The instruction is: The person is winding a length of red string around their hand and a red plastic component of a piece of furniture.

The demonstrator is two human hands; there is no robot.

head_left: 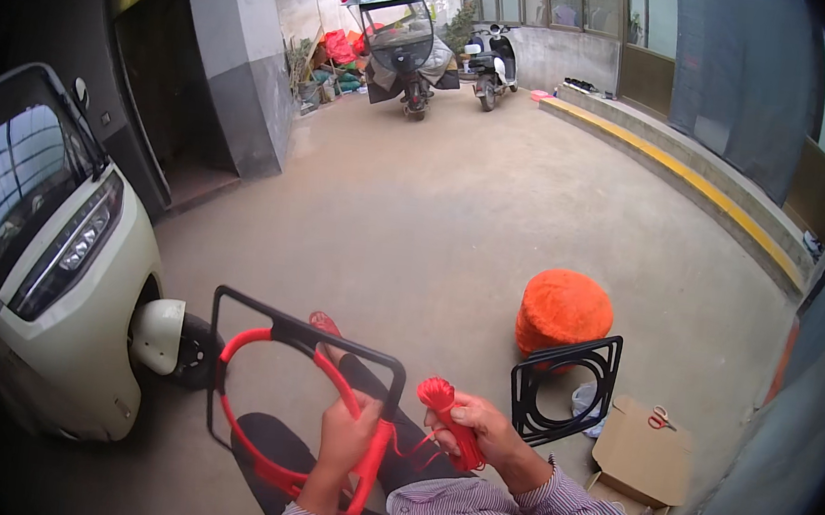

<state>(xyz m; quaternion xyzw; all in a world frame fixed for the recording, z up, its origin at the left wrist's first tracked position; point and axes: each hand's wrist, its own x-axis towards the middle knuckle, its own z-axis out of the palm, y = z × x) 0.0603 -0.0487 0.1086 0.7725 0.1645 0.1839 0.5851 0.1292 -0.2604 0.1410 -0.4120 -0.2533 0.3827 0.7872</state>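
Courtyard: from the head view, pale concrete floor runs back to a scooter and a canopied scooter; a white vehicle stands at the left.
Black frame: it sits above the person's legs, tilted, its inner ring largely covered in red; whether it rests on the lap, I cannot tell.
Left grip: clenched round the right part of that ring.
Right grip: grasping a red cord bundle, whose looped top sticks out above the fingers.
Loose strand: slack, hanging between bundle and ring.
Frame handling: probably light and stiff, of thin bars; the ring's side gives a steady hold, though the far corner may swing.
Cord handling: likely soft, light and rather slippery, with a sheen; best held round the middle, gently enough to let strand slip off, firmly enough to keep the loops together.
Right side: more black frames lean by an orange stool, near a plastic bag; scissors lie on a cardboard box.
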